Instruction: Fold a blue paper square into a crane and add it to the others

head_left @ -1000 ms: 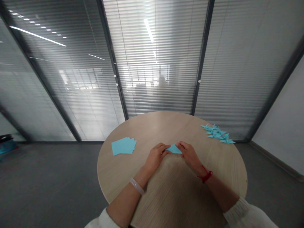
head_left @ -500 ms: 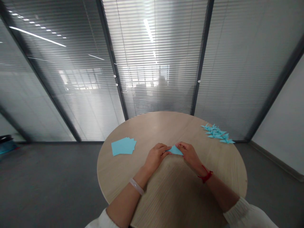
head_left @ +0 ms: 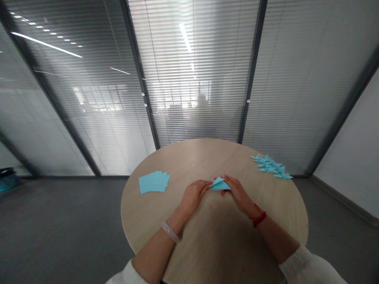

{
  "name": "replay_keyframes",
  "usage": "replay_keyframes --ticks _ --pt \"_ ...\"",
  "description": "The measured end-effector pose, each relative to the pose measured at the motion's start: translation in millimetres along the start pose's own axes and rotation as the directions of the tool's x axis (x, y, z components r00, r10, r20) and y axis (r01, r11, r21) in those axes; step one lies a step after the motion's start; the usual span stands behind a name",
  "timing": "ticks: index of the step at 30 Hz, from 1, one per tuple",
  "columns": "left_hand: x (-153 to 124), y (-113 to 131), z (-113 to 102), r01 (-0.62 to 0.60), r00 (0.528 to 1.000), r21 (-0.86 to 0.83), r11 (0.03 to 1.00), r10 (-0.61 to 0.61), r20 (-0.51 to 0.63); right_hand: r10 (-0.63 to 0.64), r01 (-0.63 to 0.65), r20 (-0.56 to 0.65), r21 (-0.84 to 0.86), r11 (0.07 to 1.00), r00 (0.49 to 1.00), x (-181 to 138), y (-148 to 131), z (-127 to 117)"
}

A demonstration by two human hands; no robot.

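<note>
A light blue folded paper triangle (head_left: pixel 219 184) sits between both hands near the middle of the round wooden table (head_left: pixel 213 240). My left hand (head_left: pixel 194 194) pinches its left corner with closed fingers. My right hand (head_left: pixel 237 190) holds its right side, fingers curled under and around the paper, lifting a flap slightly off the table.
A fanned stack of light blue paper squares (head_left: pixel 154 182) lies on the table's left side. Several folded blue paper shapes (head_left: pixel 271 166) lie in a row at the far right edge. Glass walls with blinds stand behind the table; grey carpet surrounds it.
The paper triangle has been raised a little from the table and its upper flap opened; my right hand has shifted under its right side. My left hand has stayed at the left corner.
</note>
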State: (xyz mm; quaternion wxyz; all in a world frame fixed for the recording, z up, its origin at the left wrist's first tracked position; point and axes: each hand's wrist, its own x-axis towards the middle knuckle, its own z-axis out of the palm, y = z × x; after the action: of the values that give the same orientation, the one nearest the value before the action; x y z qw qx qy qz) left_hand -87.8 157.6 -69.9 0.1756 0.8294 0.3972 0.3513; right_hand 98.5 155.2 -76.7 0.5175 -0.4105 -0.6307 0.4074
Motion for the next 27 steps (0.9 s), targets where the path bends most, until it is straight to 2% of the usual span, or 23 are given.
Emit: replay_keyframes --ticks 5,9,11,13,15,18,20,23,27 --pt "1 -1 3 0.1 0.994 -0.056 0.993 -0.102 -0.027 -0.016 0.016 0.004 0.014 1.0 1.0 4 6 0" --pt "3 -4 5 0.185 0.977 -0.225 0.957 -0.203 -0.06 -0.003 0.003 0.016 -0.005 1.0 1.0 7 16 0" --pt "5 -6 5 0.226 0.96 -0.307 0.925 -0.264 -0.088 -0.017 0.014 -0.034 -0.072 0.997 0.999 8 20 1" --pt "7 -8 6 0.265 0.941 -0.39 0.882 -0.325 -0.097 -0.075 0.057 -0.111 -0.162 0.985 0.991 8 22 1" --pt "9 -9 6 0.294 0.923 -0.477 0.828 -0.375 -0.082 -0.195 0.151 -0.146 -0.269 0.951 0.97 7 22 1" --pt "9 -7 5 0.314 0.903 -0.576 0.754 -0.424 -0.063 -0.418 0.355 -0.056 -0.436 0.827 0.907 6 20 1" --pt "8 -5 4 0.321 0.892 -0.619 0.717 -0.448 -0.057 -0.498 0.44 0.028 -0.512 0.738 0.867 4 18 2" --pt "7 -2 1 0.334 0.873 -0.653 0.68 -0.485 -0.058 -0.521 0.48 0.106 -0.574 0.664 0.847 1 17 5" --pt "7 -1 0 0.347 0.868 -0.672 0.654 -0.495 -0.034 -0.515 0.479 0.127 -0.601 0.64 0.848 0 16 8"
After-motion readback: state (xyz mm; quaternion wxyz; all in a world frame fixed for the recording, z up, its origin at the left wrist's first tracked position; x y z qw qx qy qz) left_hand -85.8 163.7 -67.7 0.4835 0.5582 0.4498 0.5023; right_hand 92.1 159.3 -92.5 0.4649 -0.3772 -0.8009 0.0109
